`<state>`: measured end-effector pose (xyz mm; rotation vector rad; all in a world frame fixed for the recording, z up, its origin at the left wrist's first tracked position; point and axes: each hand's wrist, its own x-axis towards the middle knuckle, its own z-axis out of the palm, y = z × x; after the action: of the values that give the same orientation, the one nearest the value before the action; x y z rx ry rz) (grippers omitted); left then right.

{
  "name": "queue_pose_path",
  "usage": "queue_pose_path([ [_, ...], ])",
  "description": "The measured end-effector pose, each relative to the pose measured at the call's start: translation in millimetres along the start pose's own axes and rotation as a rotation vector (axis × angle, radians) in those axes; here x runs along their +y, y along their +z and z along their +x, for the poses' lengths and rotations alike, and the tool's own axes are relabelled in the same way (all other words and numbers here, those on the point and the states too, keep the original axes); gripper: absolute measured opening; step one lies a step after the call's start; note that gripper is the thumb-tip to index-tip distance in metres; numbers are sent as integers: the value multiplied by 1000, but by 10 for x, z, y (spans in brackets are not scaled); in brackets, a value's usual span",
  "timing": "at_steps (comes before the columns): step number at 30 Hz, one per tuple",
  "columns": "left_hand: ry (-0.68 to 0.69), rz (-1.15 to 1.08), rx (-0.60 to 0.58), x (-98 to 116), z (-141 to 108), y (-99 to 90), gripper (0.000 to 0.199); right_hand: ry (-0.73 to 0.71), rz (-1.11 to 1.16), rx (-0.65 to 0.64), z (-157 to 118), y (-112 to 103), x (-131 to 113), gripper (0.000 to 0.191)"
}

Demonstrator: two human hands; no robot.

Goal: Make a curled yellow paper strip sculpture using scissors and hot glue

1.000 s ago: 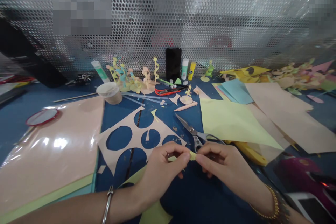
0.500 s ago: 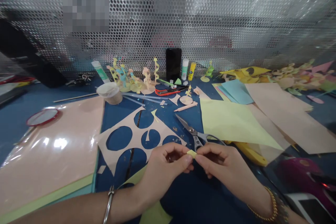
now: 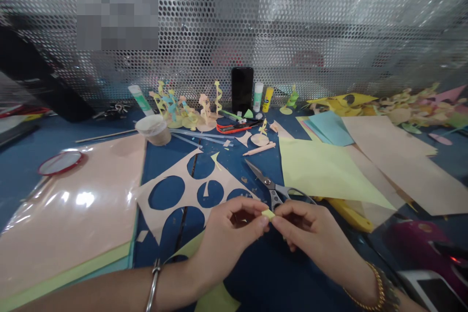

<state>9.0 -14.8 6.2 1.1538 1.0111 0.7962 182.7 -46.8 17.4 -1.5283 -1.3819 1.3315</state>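
Note:
A small folded piece of yellow paper (image 3: 268, 214) is pinched between my two hands, above the blue tabletop. My left hand (image 3: 236, 226) grips its left end between thumb and forefinger. On the other end, the thumb and forefinger of my right hand (image 3: 310, 226) are closed. Just behind my hands lie grey-handled scissors (image 3: 268, 183), partly hidden by my right fingers. A pink paper sheet with round holes (image 3: 190, 198) is spread behind and left of my left hand. Under my left wrist is a yellow-green paper offcut (image 3: 217, 297).
A plastic-wrapped stack of coloured paper (image 3: 91, 204) lies left, with a red-rimmed lid (image 3: 61, 162) on it. A tub (image 3: 153, 130), small paper figures (image 3: 173, 107), a red cutter (image 3: 236, 127) and a phone (image 3: 242, 90) stand behind. Yellow-green sheets (image 3: 325, 165) lie right, near a purple device (image 3: 420, 248).
Both hands hold nearly the same position. The small yellow paper has turned slightly between the fingertips, and the view has shifted a little.

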Motion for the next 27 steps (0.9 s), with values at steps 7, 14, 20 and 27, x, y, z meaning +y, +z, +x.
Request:
queue_pose_path([
  [7, -42, -12, 20, 26, 27, 9, 8, -78, -72, 9, -4, 9, -8, 17],
  [14, -100, -45, -13, 16, 44, 34, 12, -50, -86, 34, -2, 21, -14, 22],
  [20, -124, -26, -14, 56, 47, 16, 13, -57, -142, 51, -28, -7, -41, 25],
  [27, -111, -27, 9, 53, 53, 14, 12, -17, -1, -59, -3, -23, -22, 32],
])
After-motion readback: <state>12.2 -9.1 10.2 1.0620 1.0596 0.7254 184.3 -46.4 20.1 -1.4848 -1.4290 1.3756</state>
